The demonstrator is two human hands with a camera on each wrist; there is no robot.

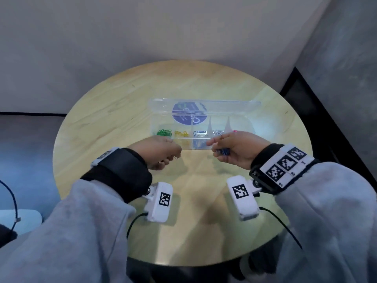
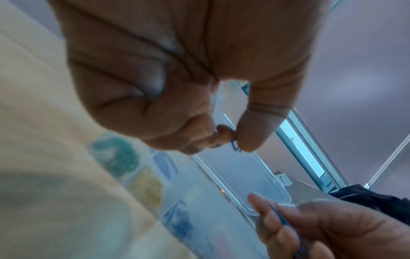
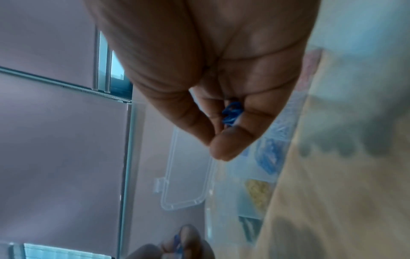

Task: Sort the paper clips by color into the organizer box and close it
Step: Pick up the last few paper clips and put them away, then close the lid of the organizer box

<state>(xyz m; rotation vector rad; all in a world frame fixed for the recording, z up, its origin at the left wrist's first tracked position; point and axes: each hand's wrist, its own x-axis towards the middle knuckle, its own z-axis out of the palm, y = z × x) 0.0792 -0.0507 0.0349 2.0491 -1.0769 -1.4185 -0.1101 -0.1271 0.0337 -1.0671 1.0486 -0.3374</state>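
Note:
A clear organizer box (image 1: 244,127) stands open on the round wooden table (image 1: 122,111), its lid (image 1: 204,105) raised at the back. Its compartments hold green clips (image 1: 163,132), yellow clips (image 1: 181,133), blue clips (image 1: 199,133) and silver clips (image 1: 217,132). My left hand (image 1: 163,152) hovers just in front of the box and pinches one blue clip (image 2: 234,144) between thumb and fingertip. My right hand (image 1: 234,149), at the box's front edge, cups several blue clips (image 3: 231,113) in its curled fingers.
Grey walls close in behind the table, with a dark floor strip (image 1: 326,123) at the right. A black cable (image 1: 12,203) loops at the left edge. White wrist cameras (image 1: 161,201) hang over the near table top.

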